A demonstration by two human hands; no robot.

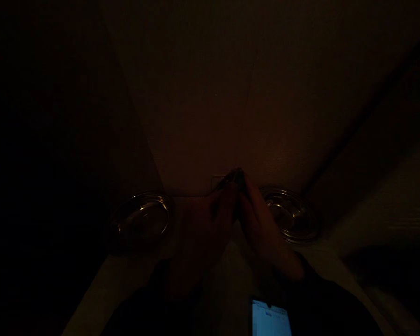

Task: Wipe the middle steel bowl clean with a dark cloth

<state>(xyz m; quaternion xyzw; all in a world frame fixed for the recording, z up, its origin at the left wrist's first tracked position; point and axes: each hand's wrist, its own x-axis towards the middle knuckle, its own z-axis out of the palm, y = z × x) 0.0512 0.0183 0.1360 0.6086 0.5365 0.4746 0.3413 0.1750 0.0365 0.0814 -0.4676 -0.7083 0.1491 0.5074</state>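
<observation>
The scene is very dark. My left hand (215, 217) and my right hand (261, 221) meet in the middle of the head view, with their fingers closed around a small dark object (241, 179). What that object is cannot be made out. To the left of my left hand stands a shiny round bowl or dish (145, 219). A second shiny round dish (294, 217) is just beyond my right hand, which hides part of its near side.
A phone (271, 319) with a lit screen lies at the bottom, near my right forearm. Pale table surface (105, 280) shows at the lower left. Behind the hands rises a plain upright panel (196, 116), with dark side panels at left and right.
</observation>
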